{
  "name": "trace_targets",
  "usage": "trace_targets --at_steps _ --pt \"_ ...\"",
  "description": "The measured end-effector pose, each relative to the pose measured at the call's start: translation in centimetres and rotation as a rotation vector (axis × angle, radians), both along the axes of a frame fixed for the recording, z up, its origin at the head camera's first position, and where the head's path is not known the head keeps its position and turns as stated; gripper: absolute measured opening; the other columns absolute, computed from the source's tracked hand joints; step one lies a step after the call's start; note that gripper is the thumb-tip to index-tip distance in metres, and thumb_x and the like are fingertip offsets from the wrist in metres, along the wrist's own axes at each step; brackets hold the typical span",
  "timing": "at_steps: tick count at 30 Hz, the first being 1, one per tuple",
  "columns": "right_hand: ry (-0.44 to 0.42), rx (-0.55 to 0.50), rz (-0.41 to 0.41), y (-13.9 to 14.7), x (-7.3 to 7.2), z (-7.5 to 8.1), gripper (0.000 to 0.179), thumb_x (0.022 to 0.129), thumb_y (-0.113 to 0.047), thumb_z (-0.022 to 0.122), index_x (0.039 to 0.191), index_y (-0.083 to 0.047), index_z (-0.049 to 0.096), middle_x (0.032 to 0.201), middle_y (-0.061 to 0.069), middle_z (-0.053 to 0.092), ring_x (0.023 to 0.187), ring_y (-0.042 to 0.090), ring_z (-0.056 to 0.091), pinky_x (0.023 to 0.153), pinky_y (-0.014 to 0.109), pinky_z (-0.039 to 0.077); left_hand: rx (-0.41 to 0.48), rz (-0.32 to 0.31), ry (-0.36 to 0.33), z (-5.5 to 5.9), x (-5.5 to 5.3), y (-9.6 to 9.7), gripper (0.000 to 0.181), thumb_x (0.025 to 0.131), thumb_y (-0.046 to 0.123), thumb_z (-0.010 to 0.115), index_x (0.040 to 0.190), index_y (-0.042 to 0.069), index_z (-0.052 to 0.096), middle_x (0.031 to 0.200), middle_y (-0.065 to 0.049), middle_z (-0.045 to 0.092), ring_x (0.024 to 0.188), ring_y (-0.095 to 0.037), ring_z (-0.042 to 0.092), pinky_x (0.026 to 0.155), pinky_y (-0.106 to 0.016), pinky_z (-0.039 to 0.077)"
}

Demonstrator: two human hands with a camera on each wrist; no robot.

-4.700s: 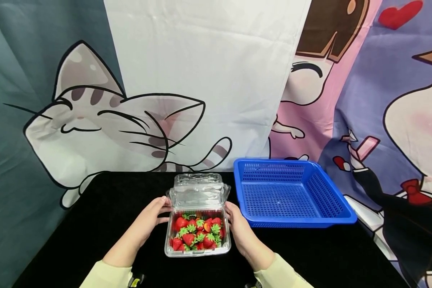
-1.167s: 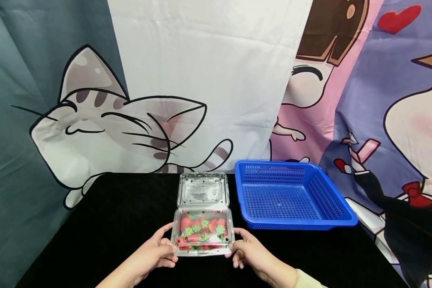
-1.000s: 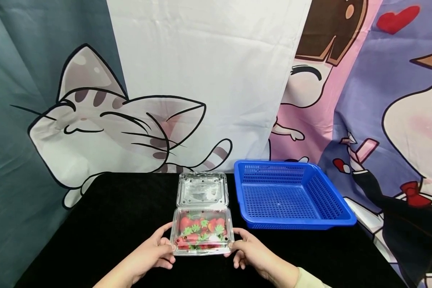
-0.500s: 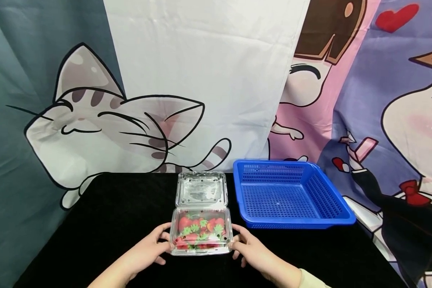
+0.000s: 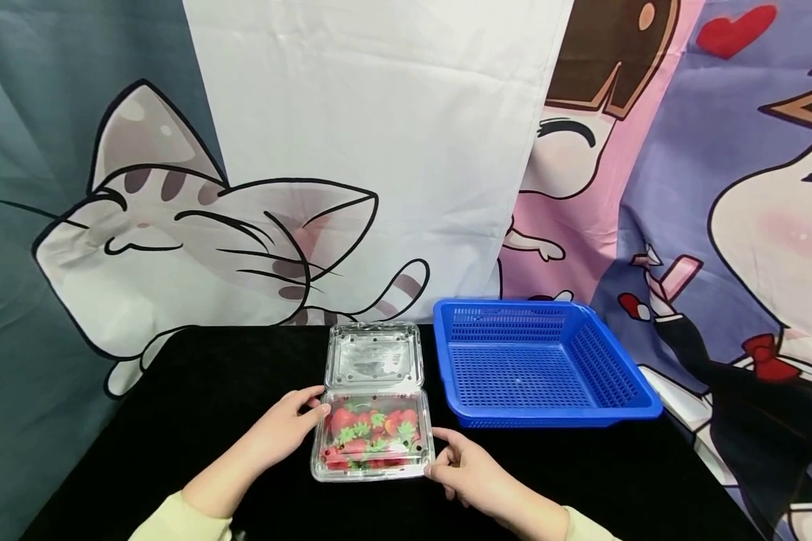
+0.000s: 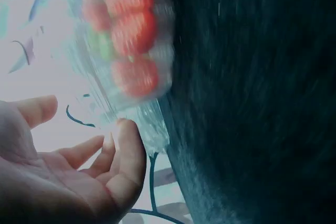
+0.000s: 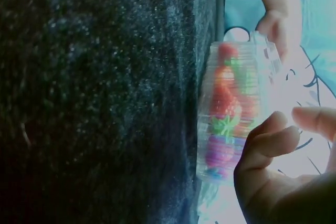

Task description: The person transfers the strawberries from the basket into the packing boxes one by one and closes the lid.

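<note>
A clear plastic clamshell box point(image 5: 372, 475) of red strawberries point(image 5: 356, 448) stands on the black-covered table. A clear panel with small holes covers the fruit, while a second clear panel point(image 5: 374, 357) lies opened out behind. At the box's back left corner is my left hand point(image 5: 280, 428), thumb tip near the rim. In the left wrist view its fingers point(image 6: 132, 156) are loosely spread, with the box blurred beside them. My right hand point(image 5: 470, 469) has its thumb against the front right corner and its index finger along the side. The right wrist view shows its other fingers point(image 7: 262, 150) curled.
A blue perforated plastic basket point(image 5: 528, 418) stands right of the box, with nothing in it. Black cloth point(image 5: 237, 368) covers the table. Behind rises a printed cartoon curtain point(image 5: 379, 113).
Earlier the fruit was uncovered; now a clear panel lies over it. Since half a second ago, my left hand has slid from the front left corner to the back; the right stays at the front.
</note>
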State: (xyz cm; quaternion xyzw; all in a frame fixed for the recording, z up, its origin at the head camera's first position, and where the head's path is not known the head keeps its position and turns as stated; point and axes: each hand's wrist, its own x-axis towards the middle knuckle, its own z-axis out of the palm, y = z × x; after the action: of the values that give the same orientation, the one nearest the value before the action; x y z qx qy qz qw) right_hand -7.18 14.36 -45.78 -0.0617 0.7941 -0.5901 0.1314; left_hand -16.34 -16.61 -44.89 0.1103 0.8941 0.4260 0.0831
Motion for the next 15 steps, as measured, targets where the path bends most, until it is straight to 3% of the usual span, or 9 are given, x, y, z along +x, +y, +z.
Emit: trace_targets --at_steps 2,5,10,15 --pt "-0.017 -0.028 0.009 0.2 0.1 0.1 0.067 0.09 -0.015 0.066 0.145 0.008 0.036 0.08 0.004 0.063 0.055 0.012 0.053 0.04 0.02 0.036 -0.09 -0.025 0.042 0.2 -0.6 0.1 0.055 0.099 0.038 0.057 0.139 0.002 0.053 0.115 -0.007 0.058 0.101 -0.022 0.056 0.087 -0.046 0.048" --pt "-0.061 -0.07 0.025 0.6 0.2 0.2 0.061 0.093 -0.015 0.062 0.144 0.008 0.038 0.088 0.008 0.068 0.058 0.013 0.058 0.041 0.02 0.039 -0.158 -0.04 0.053 0.5 -1.1 0.3 0.052 0.099 0.039 0.057 0.136 0.003 0.057 0.114 -0.007 0.058 0.097 -0.021 0.055 0.084 -0.045 0.047" --pt "-0.163 -0.158 0.053 1.1 0.5 0.6 0.06 0.093 -0.016 0.059 0.144 0.008 0.037 0.099 0.015 0.069 0.061 0.014 0.063 0.043 0.02 0.045 -0.186 -0.042 0.043 0.8 -2.1 0.7 0.044 0.099 0.039 0.057 0.129 0.007 0.062 0.108 -0.008 0.058 0.088 -0.019 0.054 0.074 -0.039 0.046" --pt "-0.212 -0.23 0.07 1.2 0.6 0.8 0.061 0.093 -0.015 0.056 0.146 0.008 0.034 0.103 0.018 0.067 0.066 0.016 0.067 0.044 0.02 0.048 -0.229 -0.067 0.052 0.8 -3.0 1.4 0.046 0.099 0.046 0.055 0.127 0.01 0.064 0.104 -0.005 0.06 0.084 -0.017 0.055 0.074 -0.04 0.047"
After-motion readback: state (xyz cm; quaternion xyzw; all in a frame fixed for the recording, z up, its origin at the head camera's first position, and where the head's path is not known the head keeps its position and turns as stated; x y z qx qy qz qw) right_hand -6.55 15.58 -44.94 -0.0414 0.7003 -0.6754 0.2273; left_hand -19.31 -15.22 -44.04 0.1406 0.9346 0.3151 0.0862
